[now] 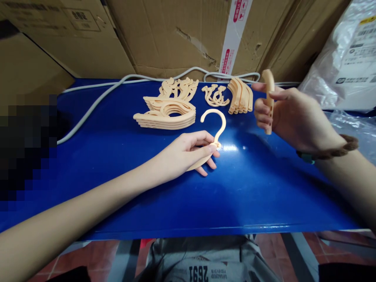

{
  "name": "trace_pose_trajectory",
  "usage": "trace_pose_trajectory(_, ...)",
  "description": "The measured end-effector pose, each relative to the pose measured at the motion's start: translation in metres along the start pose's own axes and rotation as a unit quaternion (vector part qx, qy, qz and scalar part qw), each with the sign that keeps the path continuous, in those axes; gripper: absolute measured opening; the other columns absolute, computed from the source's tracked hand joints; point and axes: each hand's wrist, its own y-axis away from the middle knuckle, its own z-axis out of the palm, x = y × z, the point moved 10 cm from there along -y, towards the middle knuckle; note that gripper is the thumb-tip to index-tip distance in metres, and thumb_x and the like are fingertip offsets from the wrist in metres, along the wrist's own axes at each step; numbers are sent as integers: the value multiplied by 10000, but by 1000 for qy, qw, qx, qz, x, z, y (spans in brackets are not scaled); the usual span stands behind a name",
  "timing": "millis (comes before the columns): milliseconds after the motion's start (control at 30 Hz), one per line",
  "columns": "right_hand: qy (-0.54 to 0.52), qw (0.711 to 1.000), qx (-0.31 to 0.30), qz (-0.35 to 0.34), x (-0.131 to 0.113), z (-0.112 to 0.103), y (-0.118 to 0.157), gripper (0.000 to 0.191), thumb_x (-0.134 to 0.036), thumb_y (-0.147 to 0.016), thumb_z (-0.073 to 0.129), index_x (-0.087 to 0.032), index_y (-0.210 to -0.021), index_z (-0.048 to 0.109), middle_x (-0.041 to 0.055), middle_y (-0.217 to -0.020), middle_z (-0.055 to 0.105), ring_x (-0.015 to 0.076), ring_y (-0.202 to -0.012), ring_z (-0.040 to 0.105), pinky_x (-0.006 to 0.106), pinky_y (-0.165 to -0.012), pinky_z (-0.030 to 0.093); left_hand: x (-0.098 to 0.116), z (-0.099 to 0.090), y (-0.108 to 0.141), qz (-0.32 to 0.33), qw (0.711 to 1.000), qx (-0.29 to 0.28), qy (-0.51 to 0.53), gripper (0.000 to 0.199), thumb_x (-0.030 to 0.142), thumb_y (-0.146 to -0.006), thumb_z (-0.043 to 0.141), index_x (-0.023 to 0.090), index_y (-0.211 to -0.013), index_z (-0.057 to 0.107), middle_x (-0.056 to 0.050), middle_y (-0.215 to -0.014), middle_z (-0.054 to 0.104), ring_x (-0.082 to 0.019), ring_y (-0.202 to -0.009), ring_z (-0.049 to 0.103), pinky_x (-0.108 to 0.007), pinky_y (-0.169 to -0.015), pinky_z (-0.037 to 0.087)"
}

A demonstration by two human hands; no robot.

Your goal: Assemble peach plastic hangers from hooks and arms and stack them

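Observation:
My left hand [188, 152] is closed on a beige plastic piece with a hook [223, 123] at its top; the hook curves up and left above my fingers, and much of the piece's lower part is hidden by the hand. At the right, my right hand [290, 111] holds a curved beige arm piece [269, 94] upright above the table, between thumb and fingers. Between the hands and the boxes lie a stack of curved beige arms [167, 121], a pile of beige pieces [180, 89], some loose hooks [216, 96] and a bundle of slim beige arms [241, 96].
The blue table [182, 207] has cardboard boxes [170, 39] along its back. A white cable [96, 103] runs along the back and left. Plastic-wrapped packages [349, 62] stand at the right. A grey printed bag [199, 262] is below the front edge.

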Motion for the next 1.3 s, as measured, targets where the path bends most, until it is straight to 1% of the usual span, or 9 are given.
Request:
trace_pose_trajectory(100, 49, 998, -44, 2, 3, 17, 9, 240, -371, -1043, 368, -219, -1098, 546, -54, -656, 315, 78, -477, 224, 205, -393, 204, 1, 0, 0, -8, 1000, 7, -7, 138, 255, -950, 596, 128, -999, 610, -28, -928, 665, -109, -730, 694, -191, -574, 603)
trace_pose_trajectory(167, 88, 994, -61, -21, 4, 23, 13, 236, -386, -1040, 404, -211, -1079, 557, -60, -639, 277, 80, -484, 192, 203, -382, 166, 1, -1, 1, -11, 1000, 12, -11, 147, 259, -943, 605, 129, -1010, 622, -29, -934, 667, -100, -702, 688, -193, -577, 602)
trace_pose_trajectory(467, 196, 973, -110, -48, 21, 31, 15, 100, -217, -933, 544, -207, -1030, 527, -25, -706, 497, 81, -535, 412, 211, -442, 307, 2, -10, 2, -35, 998, 46, -33, 163, 257, -880, 660, 123, -971, 667, -51, -898, 703, -126, -717, 690, -204, -591, 598)
trace_pose_trajectory(633, 276, 944, -158, -94, 17, 46, 22, 158, -359, -954, 576, -208, -999, 563, -40, -649, 526, 89, -540, 452, 218, -461, 324, 10, -15, 2, 1, 996, 59, -61, 229, 369, -903, 645, 149, -940, 696, -30, -797, 698, -107, -601, 647, -158, -468, 515)
trace_pose_trajectory(700, 306, 931, -169, -104, 17, 50, 25, 214, -409, -943, 593, -205, -1006, 583, -48, -621, 534, 91, -531, 447, 219, -469, 326, 10, -17, 3, 1, 996, 65, -65, 262, 402, -907, 646, 153, -957, 708, -16, -710, 675, -107, -573, 635, -164, -478, 515)
trace_pose_trajectory(800, 334, 917, -184, -116, 19, 55, 30, 237, -428, -914, 626, -203, -978, 593, -41, -663, 569, 96, -559, 467, 223, -502, 359, 8, -22, 3, 1, 996, 78, -47, 281, 411, -854, 713, 155, -972, 728, -18, -752, 695, -110, -604, 635, -196, -554, 553)
trace_pose_trajectory(933, 383, 887, -206, -155, 21, 63, 37, 181, -364, -914, 610, -189, -892, 569, -43, -677, 547, 89, -564, 457, 220, -506, 341, 8, -25, 3, 10, 994, 95, -46, 220, 331, -832, 739, 143, -944, 755, -30, -816, 725, -101, -664, 633, -168, -588, 509)
trace_pose_trajectory(1067, 456, 834, -217, -222, 18, 71, 41, 175, -346, -935, 577, -186, -862, 579, -61, -612, 505, 75, -498, 406, 223, -516, 321, 16, -26, 4, 30, 992, 109, -52, 155, 254, -833, 726, 144, -937, 762, -20, -791, 726, -92, -659, 626, -146, -567, 477)
trace_pose_trajectory(1300, 541, 773, -202, -264, 18, 73, 43, 303, -437, -982, 508, -193, -871, 648, 7, -682, 625, 126, -562, 527, 259, -554, 341, 16, -27, 4, 15, 991, 117, -64, 166, 282, -838, 714, 154, -934, 759, -18, -782, 715, -99, -614, 622, -183, -555, 539)
